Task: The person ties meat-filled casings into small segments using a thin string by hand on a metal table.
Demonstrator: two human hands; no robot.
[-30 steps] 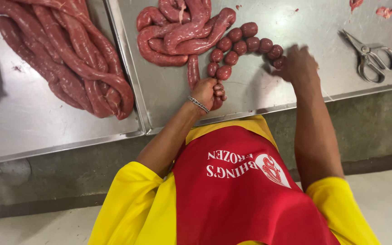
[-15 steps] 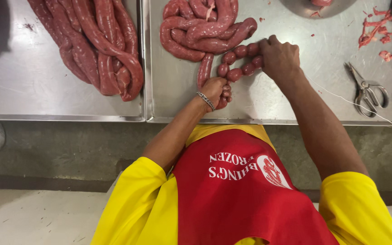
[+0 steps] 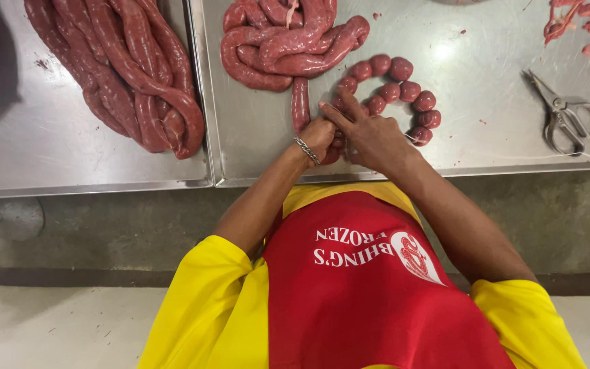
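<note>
The right hand [image 3: 370, 137] had drawn back from the bead-like links to meet the left hand [image 3: 319, 137]. Both were closed together on the sausage casing [image 3: 300, 102] at the tray's [image 3: 254, 167] near edge, the tied links [image 3: 404, 89] curling just beyond, scissors [image 3: 565, 116] well apart.

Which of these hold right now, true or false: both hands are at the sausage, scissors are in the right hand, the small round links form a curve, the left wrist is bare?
1. Both the left hand and the right hand are at the sausage: true.
2. The right hand holds the scissors: false, they lie on the tray, apart.
3. The small round links form a curve: true.
4. The left wrist is bare: false, it wears a bracelet.
</note>
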